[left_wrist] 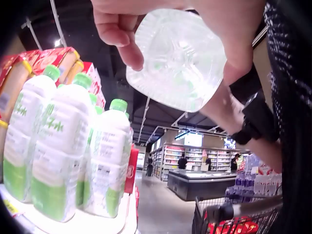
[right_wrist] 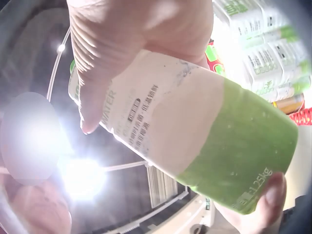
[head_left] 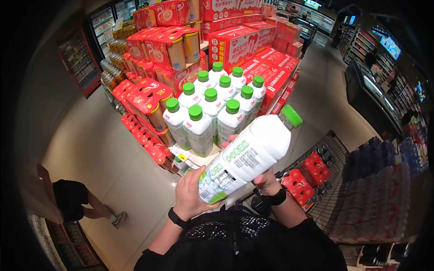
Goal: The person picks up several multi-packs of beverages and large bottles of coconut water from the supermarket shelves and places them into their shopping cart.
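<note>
A large white bottle of water (head_left: 246,156) with a green cap (head_left: 292,116) is tilted in front of the chest, cap up to the right. My left hand (head_left: 192,192) grips it round the base, with the clear bottom (left_wrist: 178,61) showing between fingers and thumb in the left wrist view. Farther up, my right hand (head_left: 268,181) holds it from behind and below; part of that hand is hidden by the bottle. The right wrist view shows the right hand (right_wrist: 141,34) wrapped over the upper part. Printed text and a barcode face the head camera.
Several matching bottles (head_left: 211,106) stand on a display just ahead. Red multipacks (head_left: 151,97) and red cartons (head_left: 239,43) are stacked around them. A shopping cart (head_left: 337,144) with red packs is at the right. Another person (head_left: 72,196) is at the left.
</note>
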The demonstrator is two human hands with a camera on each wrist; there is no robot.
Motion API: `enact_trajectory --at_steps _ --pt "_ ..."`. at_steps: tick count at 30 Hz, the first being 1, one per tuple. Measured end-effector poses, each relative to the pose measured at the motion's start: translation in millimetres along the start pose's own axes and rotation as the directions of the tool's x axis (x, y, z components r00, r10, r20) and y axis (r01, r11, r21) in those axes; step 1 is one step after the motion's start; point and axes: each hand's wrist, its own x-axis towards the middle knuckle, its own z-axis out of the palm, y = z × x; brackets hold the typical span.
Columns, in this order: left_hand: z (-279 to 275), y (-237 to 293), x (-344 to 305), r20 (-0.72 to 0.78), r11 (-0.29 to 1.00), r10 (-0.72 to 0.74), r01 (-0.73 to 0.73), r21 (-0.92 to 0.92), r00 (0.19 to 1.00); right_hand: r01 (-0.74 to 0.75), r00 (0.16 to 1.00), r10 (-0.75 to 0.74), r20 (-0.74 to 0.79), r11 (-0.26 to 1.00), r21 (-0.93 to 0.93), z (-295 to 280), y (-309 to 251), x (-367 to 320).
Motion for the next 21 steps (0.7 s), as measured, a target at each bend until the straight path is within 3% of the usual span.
enact_trajectory --at_steps 2,5,8,9,12,15,17,18,19,21 --pt "-10 16 16 -0.045 0.995 0.086 -0.084 0.055 0.995 -0.025 0.994 0.031 -0.104 0.998 0.058 -6 1 5" --pt "-20 32 35 -0.108 0.982 0.185 -0.179 0.062 0.977 -0.012 0.991 0.043 -0.125 0.971 0.239 -11 -3 12" --pt "-20 35 50 -0.112 0.974 0.228 -0.226 0.033 0.967 0.012 0.998 0.006 -0.064 0.961 0.275 -9 -16 22" --pt "-21 37 55 -0.114 0.973 0.224 -0.229 -0.034 0.968 0.090 0.988 -0.036 -0.151 0.926 0.366 -14 -13 25" --pt "-27 40 75 -0.162 0.941 0.239 -0.269 -0.204 0.958 0.075 0.986 -0.015 -0.165 0.928 0.365 14 -46 39" --pt "-23 41 87 -0.154 0.897 0.226 -0.267 -0.351 0.962 0.020 0.963 0.078 -0.257 0.934 0.356 17 -68 55" --pt "-22 46 94 -0.136 0.896 0.191 -0.229 -0.380 0.972 -0.001 0.972 0.092 -0.216 0.922 0.388 21 -79 66" --pt "-18 49 98 -0.195 0.887 0.143 -0.214 -0.410 0.970 -0.012 0.976 0.099 -0.196 0.915 0.403 23 -84 71" --pt "-14 48 102 -0.236 0.886 0.109 -0.202 -0.418 0.966 -0.059 0.989 0.116 -0.086 0.868 0.492 22 -89 79" --pt "-12 55 114 -0.310 0.884 0.032 -0.172 -0.435 0.950 0.026 0.974 0.039 -0.223 0.959 0.283 37 -93 82"
